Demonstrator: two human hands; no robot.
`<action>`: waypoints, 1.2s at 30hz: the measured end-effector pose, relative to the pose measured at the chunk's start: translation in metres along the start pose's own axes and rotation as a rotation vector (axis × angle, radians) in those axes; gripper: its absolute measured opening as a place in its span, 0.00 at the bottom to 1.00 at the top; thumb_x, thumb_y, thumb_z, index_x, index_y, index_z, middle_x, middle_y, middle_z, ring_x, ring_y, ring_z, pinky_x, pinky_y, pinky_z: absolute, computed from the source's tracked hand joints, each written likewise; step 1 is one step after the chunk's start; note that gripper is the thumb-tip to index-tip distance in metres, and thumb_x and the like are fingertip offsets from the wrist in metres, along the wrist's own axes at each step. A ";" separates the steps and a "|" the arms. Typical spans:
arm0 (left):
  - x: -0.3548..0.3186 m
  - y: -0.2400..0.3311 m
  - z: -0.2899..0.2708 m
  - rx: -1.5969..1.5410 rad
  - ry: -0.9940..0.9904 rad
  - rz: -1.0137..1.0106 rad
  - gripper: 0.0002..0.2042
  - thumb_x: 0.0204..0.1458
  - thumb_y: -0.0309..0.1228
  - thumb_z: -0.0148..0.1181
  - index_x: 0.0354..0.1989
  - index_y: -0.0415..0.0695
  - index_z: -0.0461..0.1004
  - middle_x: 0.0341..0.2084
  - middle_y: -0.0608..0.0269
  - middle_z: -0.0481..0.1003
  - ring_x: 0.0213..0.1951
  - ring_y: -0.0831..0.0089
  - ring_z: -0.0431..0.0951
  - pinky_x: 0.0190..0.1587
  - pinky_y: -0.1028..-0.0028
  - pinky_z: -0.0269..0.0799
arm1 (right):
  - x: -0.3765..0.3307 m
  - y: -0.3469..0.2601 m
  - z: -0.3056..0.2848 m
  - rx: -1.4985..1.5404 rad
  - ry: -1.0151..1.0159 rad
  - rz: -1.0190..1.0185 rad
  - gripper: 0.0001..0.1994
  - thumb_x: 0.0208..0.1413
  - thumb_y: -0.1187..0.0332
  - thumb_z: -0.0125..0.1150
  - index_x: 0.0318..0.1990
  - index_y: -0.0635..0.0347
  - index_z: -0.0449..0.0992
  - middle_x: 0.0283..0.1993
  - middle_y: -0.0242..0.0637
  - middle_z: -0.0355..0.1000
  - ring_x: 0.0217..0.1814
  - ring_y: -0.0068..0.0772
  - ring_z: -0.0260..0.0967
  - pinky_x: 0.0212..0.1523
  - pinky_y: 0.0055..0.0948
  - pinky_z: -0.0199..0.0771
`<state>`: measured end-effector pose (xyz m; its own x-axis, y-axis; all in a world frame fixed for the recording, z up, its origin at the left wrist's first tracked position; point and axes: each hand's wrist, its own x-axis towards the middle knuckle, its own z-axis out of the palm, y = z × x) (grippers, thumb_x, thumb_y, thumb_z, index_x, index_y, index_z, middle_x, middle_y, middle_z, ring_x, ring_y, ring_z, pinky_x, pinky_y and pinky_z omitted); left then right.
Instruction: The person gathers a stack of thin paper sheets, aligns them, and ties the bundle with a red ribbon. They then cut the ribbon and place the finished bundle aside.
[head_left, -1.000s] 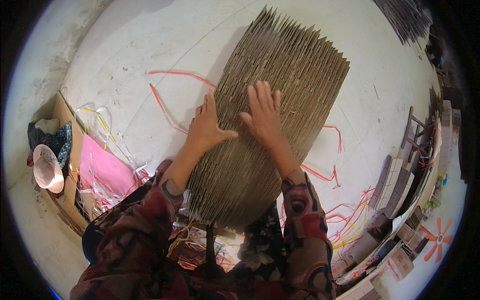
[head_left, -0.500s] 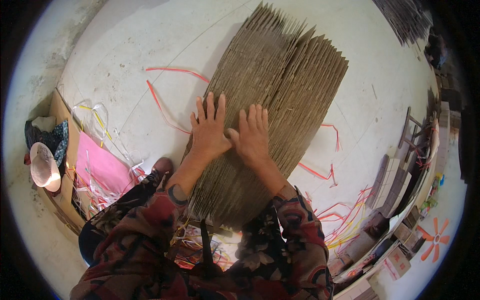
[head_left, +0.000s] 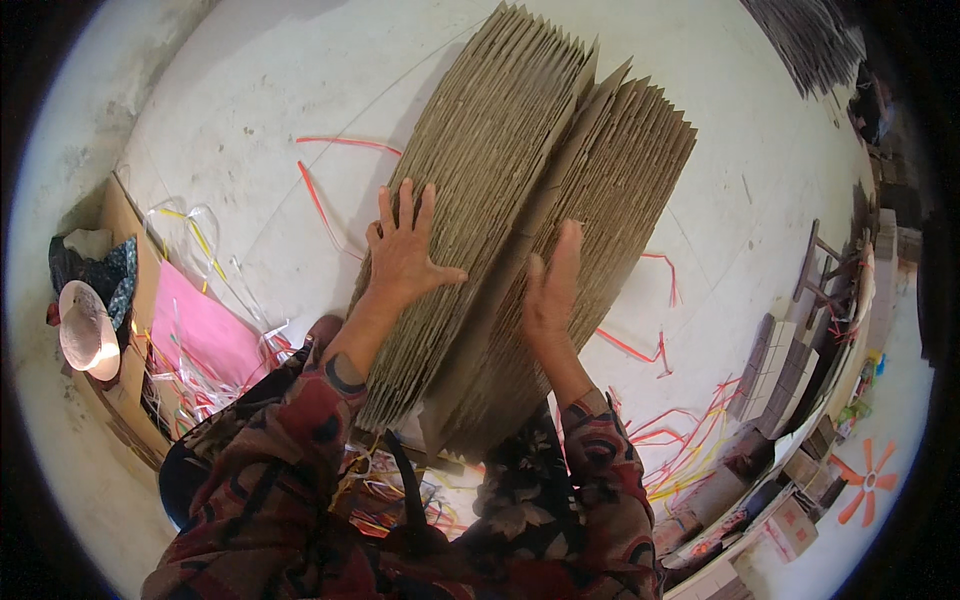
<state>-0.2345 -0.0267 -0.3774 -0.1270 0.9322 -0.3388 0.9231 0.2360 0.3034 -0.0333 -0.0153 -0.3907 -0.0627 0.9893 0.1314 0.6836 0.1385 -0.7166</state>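
A long stack of thin brown cardboard sheets (head_left: 490, 130), standing on edge, lies in front of me on the floor. A gap splits it lengthwise into a left part and a right part (head_left: 630, 165). My left hand (head_left: 405, 258) rests spread on the left part, its thumb pointing toward the gap. My right hand (head_left: 553, 290) is turned on its side at the right part, next to the gap, fingers straight and held together. Neither hand grips anything. Red plastic straps (head_left: 322, 200) stick out from beneath the stack on both sides.
On the left, a cardboard box (head_left: 130, 230) holds a pink sheet (head_left: 205, 325) and tangled strapping, with a pale hat (head_left: 88, 332) at its edge. More loose straps (head_left: 690, 440) lie to the right, near a wooden stool (head_left: 822, 262) and an orange fan (head_left: 868, 482).
The stack has parted along its length, opening a gap. My left hand has shifted slightly left; my right hand has moved right and turned onto its side.
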 end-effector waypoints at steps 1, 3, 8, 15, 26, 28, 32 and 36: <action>0.000 -0.001 0.001 0.004 0.005 0.008 0.62 0.21 0.55 0.72 0.67 0.51 0.39 0.66 0.52 0.38 0.66 0.45 0.34 0.57 0.45 0.46 | 0.000 0.006 -0.004 0.036 -0.023 0.013 0.29 0.51 0.75 0.55 0.60 0.66 0.53 0.64 0.55 0.49 0.68 0.54 0.45 0.66 0.43 0.45; 0.001 -0.004 0.003 0.005 0.006 0.009 0.62 0.21 0.55 0.72 0.67 0.51 0.39 0.66 0.51 0.39 0.66 0.44 0.34 0.56 0.44 0.46 | -0.001 0.015 -0.009 0.110 -0.073 0.039 0.30 0.51 0.77 0.54 0.61 0.67 0.50 0.65 0.54 0.49 0.68 0.53 0.45 0.66 0.39 0.47; 0.002 0.000 0.001 0.004 -0.002 0.025 0.62 0.22 0.55 0.71 0.67 0.51 0.38 0.66 0.50 0.38 0.66 0.44 0.33 0.57 0.45 0.46 | 0.011 0.004 0.001 -0.149 -0.258 -0.168 0.30 0.49 0.79 0.53 0.61 0.65 0.53 0.63 0.50 0.52 0.68 0.51 0.45 0.65 0.38 0.49; 0.002 -0.002 0.004 -0.003 0.008 0.030 0.61 0.22 0.55 0.72 0.67 0.52 0.38 0.66 0.50 0.38 0.66 0.44 0.33 0.56 0.44 0.46 | 0.006 0.027 -0.013 -0.476 -0.201 -0.280 0.30 0.41 0.82 0.53 0.58 0.66 0.57 0.61 0.48 0.54 0.64 0.52 0.51 0.62 0.38 0.53; 0.001 -0.003 0.004 -0.020 0.039 0.034 0.62 0.20 0.55 0.72 0.67 0.52 0.39 0.66 0.51 0.39 0.66 0.44 0.35 0.55 0.44 0.47 | 0.016 -0.004 -0.016 -0.581 -0.281 -0.080 0.25 0.47 0.71 0.58 0.54 0.64 0.59 0.45 0.49 0.60 0.51 0.49 0.63 0.42 0.40 0.73; 0.001 -0.004 0.006 -0.026 0.055 0.044 0.62 0.20 0.55 0.72 0.67 0.53 0.40 0.66 0.51 0.39 0.66 0.44 0.35 0.55 0.44 0.48 | 0.018 -0.008 -0.014 -0.637 -0.383 -0.014 0.26 0.47 0.70 0.59 0.54 0.63 0.58 0.44 0.49 0.60 0.51 0.47 0.64 0.40 0.39 0.74; 0.000 -0.007 0.007 -0.005 0.061 0.032 0.62 0.20 0.55 0.72 0.67 0.53 0.40 0.66 0.51 0.39 0.65 0.44 0.36 0.55 0.44 0.48 | 0.024 -0.022 -0.013 -0.605 -0.517 0.089 0.27 0.46 0.72 0.59 0.55 0.63 0.58 0.45 0.49 0.60 0.50 0.45 0.64 0.34 0.37 0.76; 0.001 -0.003 0.006 -0.020 0.077 0.044 0.61 0.20 0.55 0.72 0.67 0.52 0.40 0.66 0.51 0.39 0.65 0.44 0.36 0.55 0.44 0.48 | 0.013 -0.014 0.000 -0.629 -0.415 -0.150 0.28 0.46 0.73 0.59 0.56 0.63 0.57 0.48 0.51 0.58 0.50 0.49 0.63 0.33 0.36 0.76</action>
<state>-0.2356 -0.0287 -0.3843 -0.1152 0.9600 -0.2553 0.9211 0.1994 0.3344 -0.0435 -0.0042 -0.3785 -0.3705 0.9148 -0.1606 0.9233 0.3440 -0.1709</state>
